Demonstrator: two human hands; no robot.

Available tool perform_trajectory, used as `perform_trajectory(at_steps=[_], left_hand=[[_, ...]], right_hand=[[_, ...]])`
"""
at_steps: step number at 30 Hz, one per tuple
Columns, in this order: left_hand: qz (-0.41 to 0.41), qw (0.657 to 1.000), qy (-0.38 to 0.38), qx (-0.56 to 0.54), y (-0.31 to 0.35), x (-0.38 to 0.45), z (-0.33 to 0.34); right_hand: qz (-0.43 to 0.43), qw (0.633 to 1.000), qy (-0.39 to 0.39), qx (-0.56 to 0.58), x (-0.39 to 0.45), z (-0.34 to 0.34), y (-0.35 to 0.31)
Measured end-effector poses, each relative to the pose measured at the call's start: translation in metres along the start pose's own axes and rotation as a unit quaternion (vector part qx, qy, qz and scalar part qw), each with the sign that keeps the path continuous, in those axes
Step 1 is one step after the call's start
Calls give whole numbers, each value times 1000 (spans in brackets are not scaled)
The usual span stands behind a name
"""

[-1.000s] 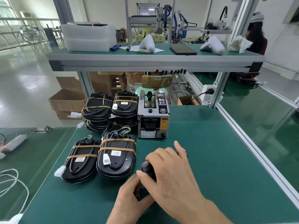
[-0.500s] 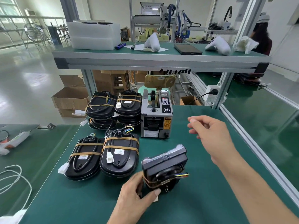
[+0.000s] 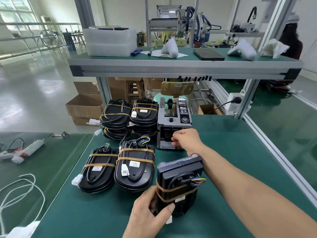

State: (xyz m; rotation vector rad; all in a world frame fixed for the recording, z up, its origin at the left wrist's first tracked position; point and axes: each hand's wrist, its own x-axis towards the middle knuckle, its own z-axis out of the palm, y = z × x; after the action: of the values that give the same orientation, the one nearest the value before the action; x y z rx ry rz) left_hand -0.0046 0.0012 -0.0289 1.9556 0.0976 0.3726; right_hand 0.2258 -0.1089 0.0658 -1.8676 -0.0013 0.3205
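Head view counts two hands, one tape dispenser [image 3: 173,117] and one black housing [image 3: 180,182] in hand. Two more housings [image 3: 97,170] [image 3: 135,165] lie flat just left of the left fingers, and two stacks [image 3: 116,115] [image 3: 145,114] stand left of the right fingers.

The left hand [image 3: 147,213] grips the held housing by its lower end. The thumb [image 3: 169,207] crosses the near face below two tan rubber bands [image 3: 171,188], and the other fingers wrap behind. It stands upright on the green table [image 3: 231,143], rising above those fingers, well short of the right fingers.

The right hand [image 3: 186,140] is at the dispenser's front slot, its fingers [image 3: 175,139] curled together against the opening.

Whether tape sits between those fingertips cannot be told. How many housings each stack holds is hard to make out. The right forearm covers the held housing's far corner, and a white plug [image 3: 169,219] peeks out under the left thumb.
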Motion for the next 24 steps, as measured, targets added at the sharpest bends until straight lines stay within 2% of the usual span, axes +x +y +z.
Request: perform_trajectory(at_steps=[5,10,19,24], left_hand=[[-3,1000,-9,4,0,0,-2],[0,1000,12,14,3,-1,-2],[-14,1000,25,2,3,-2,-1],[2,999,30,10,4,-2,-2]], right_hand=[[13,998,54,22,8,7,4],[61,988,93,103,11,13,6],[131,957,104,235,17,26,4],[146,945,128,264,18,30,3]])
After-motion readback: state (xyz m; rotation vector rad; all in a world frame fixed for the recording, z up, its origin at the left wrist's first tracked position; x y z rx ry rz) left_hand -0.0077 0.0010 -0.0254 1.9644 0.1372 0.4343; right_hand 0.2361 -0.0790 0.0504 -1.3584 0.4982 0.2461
